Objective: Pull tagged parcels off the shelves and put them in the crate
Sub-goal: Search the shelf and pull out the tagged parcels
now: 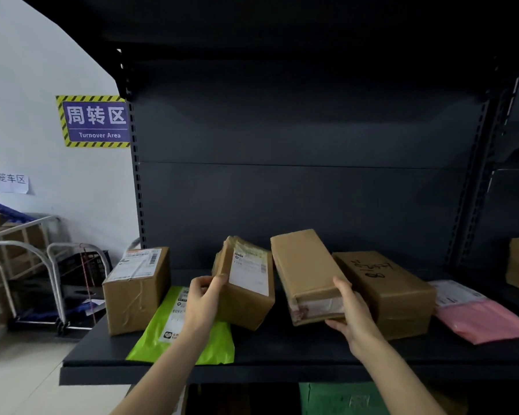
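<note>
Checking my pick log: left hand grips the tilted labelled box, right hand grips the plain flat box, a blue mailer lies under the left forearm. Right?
No: the head view shows the mailer is bright green, not blue. The left hand does grip the tilted labelled box, the right hand the plain flat box.

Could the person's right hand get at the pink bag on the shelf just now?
Probably not at once: the right hand grips a flat brown box, and the box with handwriting sits between. Nothing covers the pink bag itself.
</note>
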Tool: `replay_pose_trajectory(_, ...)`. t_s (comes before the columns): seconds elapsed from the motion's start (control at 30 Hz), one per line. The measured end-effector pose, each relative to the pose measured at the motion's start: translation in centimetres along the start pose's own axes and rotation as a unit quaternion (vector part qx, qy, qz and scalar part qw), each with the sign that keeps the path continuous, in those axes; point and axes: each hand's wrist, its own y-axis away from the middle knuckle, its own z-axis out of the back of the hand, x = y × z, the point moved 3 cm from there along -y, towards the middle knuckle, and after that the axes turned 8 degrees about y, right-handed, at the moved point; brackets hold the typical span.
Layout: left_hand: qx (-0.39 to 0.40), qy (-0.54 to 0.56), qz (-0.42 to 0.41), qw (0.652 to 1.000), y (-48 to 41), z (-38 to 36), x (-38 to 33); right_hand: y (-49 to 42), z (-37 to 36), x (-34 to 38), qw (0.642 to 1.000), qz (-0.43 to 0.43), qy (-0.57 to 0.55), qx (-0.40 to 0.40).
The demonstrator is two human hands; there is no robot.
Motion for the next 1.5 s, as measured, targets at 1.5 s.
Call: replay_pose_trajectory(1.5, 0.377, 0.174, 0.147, 0.898, 7.4, -9.2, -3.2, 4.6, -1.2, 1.7, 0.961, -0.067, -0.068, 0.259)
